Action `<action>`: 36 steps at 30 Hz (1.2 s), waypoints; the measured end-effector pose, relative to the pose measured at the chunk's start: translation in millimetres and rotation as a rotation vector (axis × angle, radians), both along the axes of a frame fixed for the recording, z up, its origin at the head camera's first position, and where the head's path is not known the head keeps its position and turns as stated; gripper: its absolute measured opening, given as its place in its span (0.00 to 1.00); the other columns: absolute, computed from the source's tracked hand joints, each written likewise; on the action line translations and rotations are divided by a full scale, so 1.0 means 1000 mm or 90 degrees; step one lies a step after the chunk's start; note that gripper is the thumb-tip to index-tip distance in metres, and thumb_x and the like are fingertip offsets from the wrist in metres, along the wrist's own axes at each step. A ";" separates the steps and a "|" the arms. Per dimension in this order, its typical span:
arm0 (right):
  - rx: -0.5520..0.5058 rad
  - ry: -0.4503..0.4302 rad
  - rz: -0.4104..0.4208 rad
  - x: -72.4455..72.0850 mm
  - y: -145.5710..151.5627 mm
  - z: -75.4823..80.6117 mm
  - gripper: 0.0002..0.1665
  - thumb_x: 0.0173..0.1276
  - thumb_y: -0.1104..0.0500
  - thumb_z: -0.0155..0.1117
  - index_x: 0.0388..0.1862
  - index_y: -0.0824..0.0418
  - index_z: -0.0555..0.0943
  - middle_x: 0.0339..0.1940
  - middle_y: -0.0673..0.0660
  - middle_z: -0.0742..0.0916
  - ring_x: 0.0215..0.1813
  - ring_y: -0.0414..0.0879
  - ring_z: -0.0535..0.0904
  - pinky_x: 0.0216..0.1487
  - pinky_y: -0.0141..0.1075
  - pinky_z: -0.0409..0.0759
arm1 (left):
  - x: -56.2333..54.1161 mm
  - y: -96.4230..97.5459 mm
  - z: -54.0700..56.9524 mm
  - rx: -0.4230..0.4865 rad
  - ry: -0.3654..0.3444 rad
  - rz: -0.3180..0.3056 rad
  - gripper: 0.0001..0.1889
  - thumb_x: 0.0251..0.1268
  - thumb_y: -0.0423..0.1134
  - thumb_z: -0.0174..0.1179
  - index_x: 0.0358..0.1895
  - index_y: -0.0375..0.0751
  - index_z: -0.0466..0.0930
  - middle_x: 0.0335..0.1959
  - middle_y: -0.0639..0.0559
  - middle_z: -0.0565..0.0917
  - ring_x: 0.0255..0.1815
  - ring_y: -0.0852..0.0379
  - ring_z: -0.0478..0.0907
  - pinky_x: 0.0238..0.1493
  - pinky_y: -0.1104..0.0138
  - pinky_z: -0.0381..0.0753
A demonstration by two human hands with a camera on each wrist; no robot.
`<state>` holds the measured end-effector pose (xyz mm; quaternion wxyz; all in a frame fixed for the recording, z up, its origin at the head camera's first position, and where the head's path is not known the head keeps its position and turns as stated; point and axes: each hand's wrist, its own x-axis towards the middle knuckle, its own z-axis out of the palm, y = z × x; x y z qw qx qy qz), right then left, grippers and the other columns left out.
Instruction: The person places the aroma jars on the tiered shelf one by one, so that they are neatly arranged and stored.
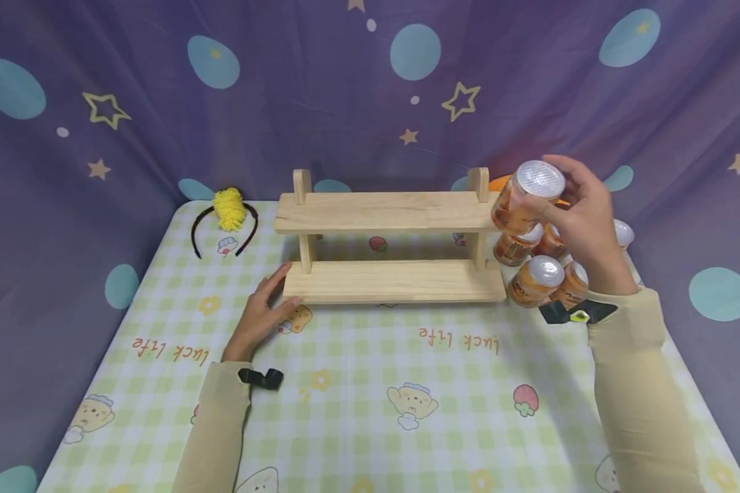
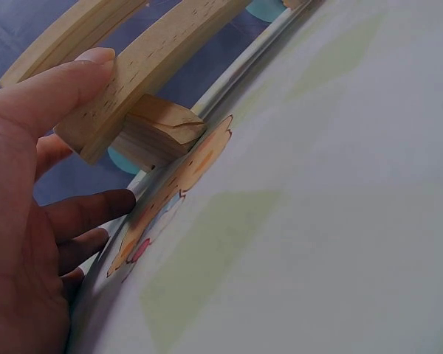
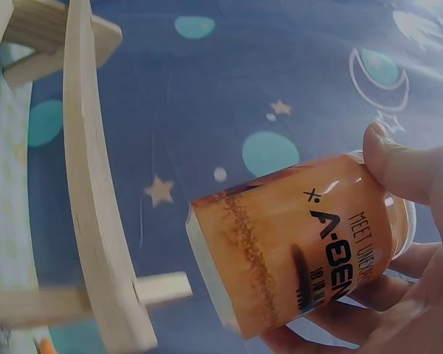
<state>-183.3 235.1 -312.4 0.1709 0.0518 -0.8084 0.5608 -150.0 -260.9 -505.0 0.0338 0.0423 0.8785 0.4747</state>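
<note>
A two-tier wooden shelf [image 1: 382, 281] stands at the middle of the table. My left hand [image 1: 262, 315] holds the left end of its lower board, with the thumb on the front edge in the left wrist view and the index finger behind the board. My right hand [image 1: 586, 212] grips a can [image 1: 518, 205] with a silver lid and an orange label, raised at the right end of the upper board [image 1: 382, 211]. In the right wrist view the can [image 3: 295, 243] is tilted, its base toward the shelf, with black lettering showing.
Several similar orange cans [image 1: 535, 282] stand close together right of the shelf, partly hidden by my right hand. A dark headband [image 1: 195, 236] with a yellow yarn pompom [image 1: 229, 209] lies at the back left. Purple patterned curtains [image 1: 321, 89] surround the checked tablecloth [image 1: 358, 370].
</note>
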 end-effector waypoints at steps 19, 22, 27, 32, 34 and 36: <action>0.015 -0.013 0.087 -0.019 -0.051 0.006 0.36 0.61 0.65 0.74 0.68 0.65 0.74 0.54 0.47 0.85 0.49 0.32 0.80 0.52 0.21 0.76 | -0.001 0.000 -0.003 -0.002 0.005 -0.002 0.40 0.67 0.48 0.65 0.79 0.62 0.57 0.79 0.44 0.62 0.83 0.38 0.50 0.82 0.43 0.38; 0.009 -0.027 0.095 -0.023 -0.057 0.006 0.36 0.61 0.64 0.74 0.68 0.65 0.73 0.57 0.53 0.85 0.49 0.33 0.80 0.53 0.23 0.76 | -0.001 -0.002 -0.003 -0.003 0.004 0.000 0.40 0.67 0.49 0.65 0.79 0.62 0.57 0.80 0.44 0.62 0.83 0.38 0.50 0.82 0.43 0.38; 0.015 -0.047 0.103 -0.027 -0.066 0.006 0.36 0.61 0.63 0.74 0.69 0.64 0.73 0.61 0.61 0.84 0.50 0.33 0.79 0.54 0.24 0.75 | -0.001 -0.004 -0.005 0.016 0.006 -0.002 0.39 0.67 0.46 0.66 0.79 0.63 0.57 0.80 0.44 0.62 0.83 0.38 0.48 0.82 0.42 0.37; 0.008 -0.051 0.110 -0.031 -0.076 0.004 0.36 0.61 0.63 0.74 0.68 0.64 0.73 0.62 0.63 0.84 0.50 0.34 0.79 0.53 0.25 0.75 | 0.000 -0.003 -0.006 0.032 0.006 -0.008 0.40 0.66 0.44 0.66 0.79 0.62 0.57 0.80 0.45 0.61 0.83 0.36 0.46 0.81 0.40 0.37; 0.002 -0.048 0.114 -0.033 -0.080 0.003 0.36 0.61 0.63 0.74 0.68 0.64 0.74 0.62 0.63 0.84 0.49 0.34 0.79 0.52 0.26 0.75 | 0.000 -0.003 -0.005 0.030 0.005 -0.006 0.40 0.66 0.45 0.66 0.79 0.63 0.57 0.80 0.45 0.61 0.83 0.36 0.46 0.81 0.39 0.38; 0.000 -0.044 0.118 -0.035 -0.084 0.002 0.36 0.61 0.62 0.74 0.68 0.63 0.74 0.62 0.63 0.84 0.49 0.34 0.79 0.52 0.26 0.75 | 0.000 -0.002 -0.004 0.025 0.002 -0.003 0.40 0.66 0.46 0.66 0.79 0.64 0.57 0.80 0.46 0.61 0.83 0.35 0.45 0.80 0.38 0.39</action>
